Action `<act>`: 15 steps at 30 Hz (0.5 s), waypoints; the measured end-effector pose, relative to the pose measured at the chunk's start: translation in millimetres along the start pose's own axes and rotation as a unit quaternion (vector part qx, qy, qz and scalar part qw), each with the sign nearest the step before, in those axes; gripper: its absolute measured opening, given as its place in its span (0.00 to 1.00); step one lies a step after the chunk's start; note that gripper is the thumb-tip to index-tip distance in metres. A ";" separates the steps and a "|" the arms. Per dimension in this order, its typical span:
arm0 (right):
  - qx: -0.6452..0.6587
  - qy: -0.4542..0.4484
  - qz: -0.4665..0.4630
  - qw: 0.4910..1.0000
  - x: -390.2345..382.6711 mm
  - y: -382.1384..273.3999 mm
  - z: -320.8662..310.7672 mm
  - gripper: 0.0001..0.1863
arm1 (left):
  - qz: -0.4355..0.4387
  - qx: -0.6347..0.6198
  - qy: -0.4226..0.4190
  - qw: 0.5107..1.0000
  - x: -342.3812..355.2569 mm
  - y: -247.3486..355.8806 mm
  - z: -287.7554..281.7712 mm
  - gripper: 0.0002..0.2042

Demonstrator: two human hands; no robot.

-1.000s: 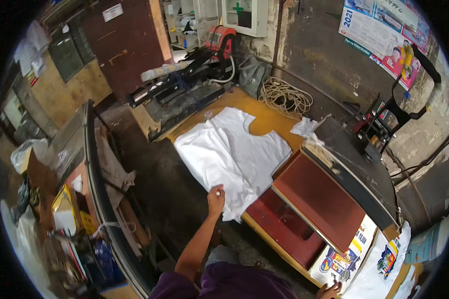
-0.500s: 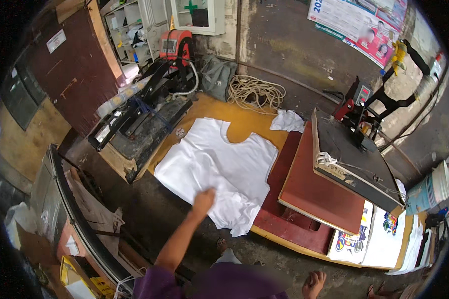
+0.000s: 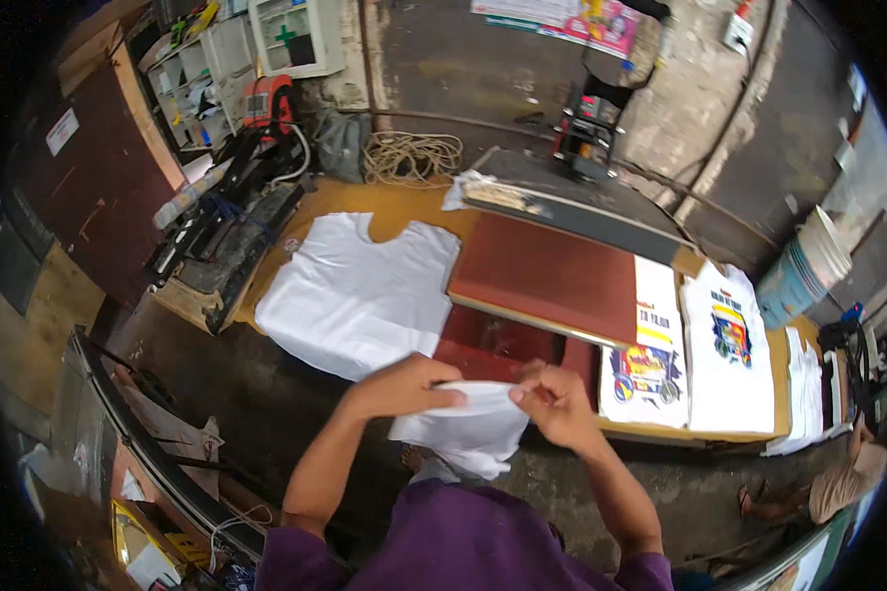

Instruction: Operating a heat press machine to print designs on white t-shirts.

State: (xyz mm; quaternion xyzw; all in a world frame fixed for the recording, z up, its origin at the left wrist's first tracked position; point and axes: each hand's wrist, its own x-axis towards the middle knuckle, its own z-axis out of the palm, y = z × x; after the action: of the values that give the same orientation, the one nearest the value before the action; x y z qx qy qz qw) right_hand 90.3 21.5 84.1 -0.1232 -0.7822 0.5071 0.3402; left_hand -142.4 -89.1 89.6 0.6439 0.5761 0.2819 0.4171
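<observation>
A white shirt (image 3: 466, 430) hangs between my two hands in front of my body, just off the table's near edge. Its upper edge is pinched at the left by my left hand (image 3: 406, 388), thumb pressed on the fabric. At its right corner the fingers of my right hand (image 3: 558, 404) are closed on the same cloth. Beyond my left hand, another white T-shirt (image 3: 353, 288) lies spread on the yellow table (image 3: 330, 199), its neck opening on the far side. Much of the held shirt is folded or hanging, so its full shape is hidden.
A heat press with a red-brown board (image 3: 547, 276) stands right of the spread shirt. Printed white shirts (image 3: 724, 340) lie beyond it, near stacked buckets (image 3: 803, 271). A black press (image 3: 232, 222) and coiled rope (image 3: 411, 160) are farther left. Another person's leg (image 3: 808, 497) shows at right.
My left hand has lifted a white shirt off the spread one and brought it toward my body. My right hand has come up and taken hold too. The view has turned right.
</observation>
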 end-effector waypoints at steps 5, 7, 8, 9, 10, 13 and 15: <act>0.162 0.031 0.106 0.981 -22.4 -38.0 -66.1 0.03 | -0.011 0.054 0.147 0.988 -8.7 32.5 6.0 0.09; 0.184 0.050 0.096 0.977 -27.7 -47.3 -91.6 0.05 | -0.016 0.010 0.163 0.986 -4.6 42.4 10.8 0.07; 0.190 0.076 0.145 0.968 -32.9 -53.4 -104.6 0.07 | -0.005 -0.036 0.169 0.985 -1.5 47.4 13.4 0.07; 0.162 0.082 0.121 0.976 -35.3 -58.1 -116.0 0.08 | 0.007 -0.080 0.174 0.981 2.8 52.7 15.4 0.07; 0.134 0.106 0.106 0.980 -37.9 -62.9 -125.1 0.09 | 0.002 -0.116 0.189 0.975 5.9 58.2 17.0 0.07; 0.125 0.106 0.133 0.978 -49.0 -79.8 -148.2 0.07 | 0.042 -0.183 0.150 0.971 17.1 74.3 28.5 0.08; 0.023 0.014 0.078 0.997 -56.8 -88.7 -155.5 0.06 | 0.055 -0.204 0.063 0.975 24.5 81.7 30.7 0.08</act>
State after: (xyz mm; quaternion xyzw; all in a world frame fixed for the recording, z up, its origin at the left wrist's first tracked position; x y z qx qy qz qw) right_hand 248.0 60.9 178.3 -0.1829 -0.7533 0.5484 0.3136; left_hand -70.7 -70.7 142.0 0.5565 0.4957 0.4561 0.4863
